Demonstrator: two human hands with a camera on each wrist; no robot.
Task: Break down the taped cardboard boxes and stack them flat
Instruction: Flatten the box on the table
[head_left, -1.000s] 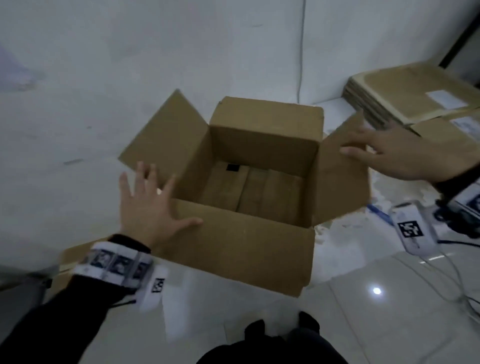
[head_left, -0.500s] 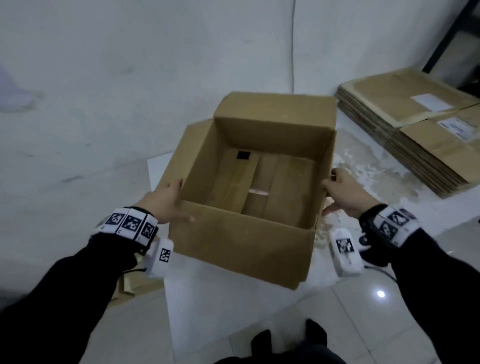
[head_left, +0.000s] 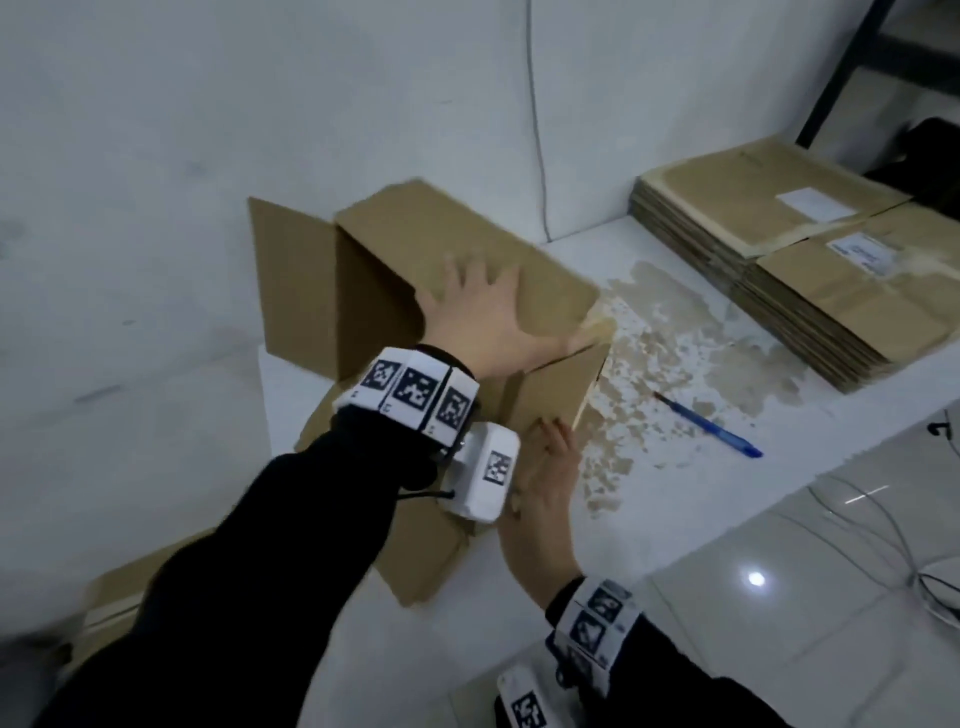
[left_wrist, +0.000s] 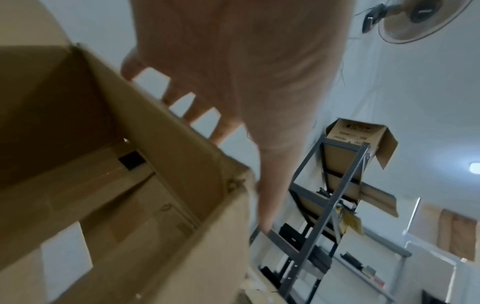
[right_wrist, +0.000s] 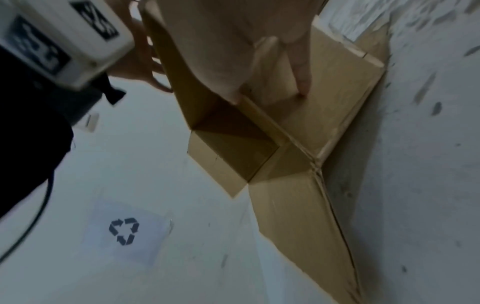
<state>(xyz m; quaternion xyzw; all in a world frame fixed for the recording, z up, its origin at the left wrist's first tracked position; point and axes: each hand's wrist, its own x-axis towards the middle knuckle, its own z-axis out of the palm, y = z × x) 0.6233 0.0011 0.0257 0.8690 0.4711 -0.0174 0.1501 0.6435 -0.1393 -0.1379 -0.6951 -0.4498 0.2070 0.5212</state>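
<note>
While the box is tipped on its side on the white table, the left hand presses flat-fingered on top and the right hand lies flat on a lower flap. Squashing step, I'd say; next, push until flat, then onto the stack.

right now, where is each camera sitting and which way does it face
Head: on the head, looking down at the brown cardboard box on the white floor; both hands, left hand spread flat on it, right hand, and black sleeves show.
Left wrist: under the left hand, facing up past the box to a grey metal shelf.
Right wrist: along the right hand, facing down at the box.
Shared: all three show the box.
</note>
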